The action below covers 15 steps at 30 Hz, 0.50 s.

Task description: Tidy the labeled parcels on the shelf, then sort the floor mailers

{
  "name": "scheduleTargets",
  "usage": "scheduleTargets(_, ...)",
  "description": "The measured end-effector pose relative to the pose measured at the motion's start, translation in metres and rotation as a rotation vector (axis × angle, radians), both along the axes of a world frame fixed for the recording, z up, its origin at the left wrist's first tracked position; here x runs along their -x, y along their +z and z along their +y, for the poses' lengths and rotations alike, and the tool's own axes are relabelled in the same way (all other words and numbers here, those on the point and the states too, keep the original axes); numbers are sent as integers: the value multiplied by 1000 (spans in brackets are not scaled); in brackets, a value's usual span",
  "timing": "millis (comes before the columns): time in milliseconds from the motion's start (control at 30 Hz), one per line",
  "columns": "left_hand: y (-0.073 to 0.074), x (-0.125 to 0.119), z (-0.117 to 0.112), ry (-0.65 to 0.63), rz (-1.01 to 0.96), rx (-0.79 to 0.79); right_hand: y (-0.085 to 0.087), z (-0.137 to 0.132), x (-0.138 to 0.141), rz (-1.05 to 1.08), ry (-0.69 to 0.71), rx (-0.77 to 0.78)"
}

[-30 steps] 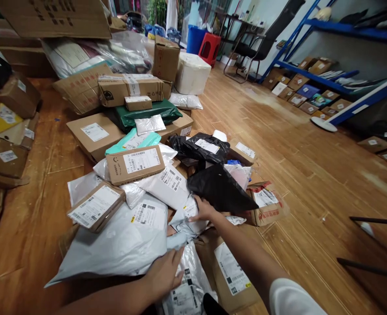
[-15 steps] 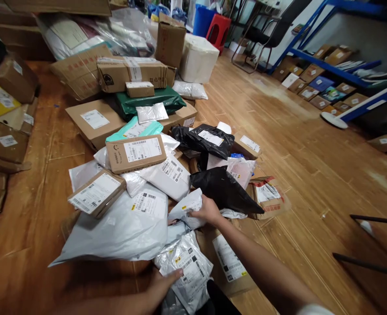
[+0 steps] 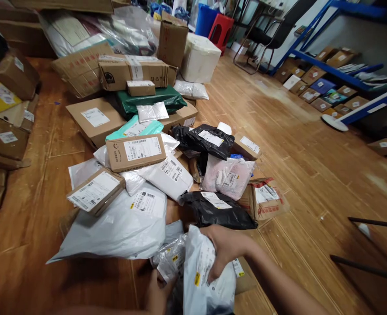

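My right hand (image 3: 228, 247) grips a pale grey plastic mailer (image 3: 201, 275), thumb across its label side and fingers behind its top. To the left, my left hand (image 3: 160, 284) holds a clear silvery plastic parcel (image 3: 172, 256) by its near edge; the larger mailer covers part of it. Just beyond my right hand lies a black mailer (image 3: 219, 210) with its white label facing up. A large pale grey mailer (image 3: 121, 232) spreads out to the left. Under my right forearm a carton (image 3: 245, 280) is partly hidden.
Beyond the hands, boxes and mailers lie heaped on the wooden floor (image 3: 298, 175). A pinkish bubble-wrapped parcel (image 3: 228, 175) rests behind the black mailer. More cartons (image 3: 8, 135) are stacked at left. A blue shelf (image 3: 331, 68) with small boxes and a black chair (image 3: 268, 39) stand at back right.
My right hand has drawn the pale grey mailer out of the heap toward me, beside my left hand's parcel. The black mailer has dropped flat, label up, uncovering the pinkish parcel.
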<state>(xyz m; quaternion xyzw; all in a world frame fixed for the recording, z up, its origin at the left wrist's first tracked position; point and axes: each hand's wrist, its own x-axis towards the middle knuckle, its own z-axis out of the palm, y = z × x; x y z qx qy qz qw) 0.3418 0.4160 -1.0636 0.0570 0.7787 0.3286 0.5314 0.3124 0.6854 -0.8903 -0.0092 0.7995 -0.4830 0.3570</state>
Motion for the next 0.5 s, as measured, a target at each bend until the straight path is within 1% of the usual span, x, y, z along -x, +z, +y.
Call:
scheduleTargets(33, 0, 2, 1, 53, 16, 2, -4, -6, 2, -11, 67, -47)
scheduleTargets(133, -2, 11, 0, 219, 43, 30, -20, -27, 9, -11, 302, -269)
scheduleTargets(200, -4, 17, -1, 332, 12, 76, -29, -38, 13, 16, 429, -372)
scheduleTargets(233, -4, 19, 0, 389, -25, 105, -33, -43, 14, 37, 466, -399)
scheduleTargets(300, -3, 23, 3, 489, -109, 155, -40, -49, 15, 79, 483, -410)
scheduleTargets(367, -1, 24, 10, 553, -164, 156, -44, -51, 15, 104, 454, -398)
scheduleTargets(433, 2, 25, 18, 590, -175, 98, -47, -52, 15, 102, 421, -386)
scheduleTargets(500, 5, 25, 24, 582, -160, 6, -48, -51, 14, 99, 410, -366)
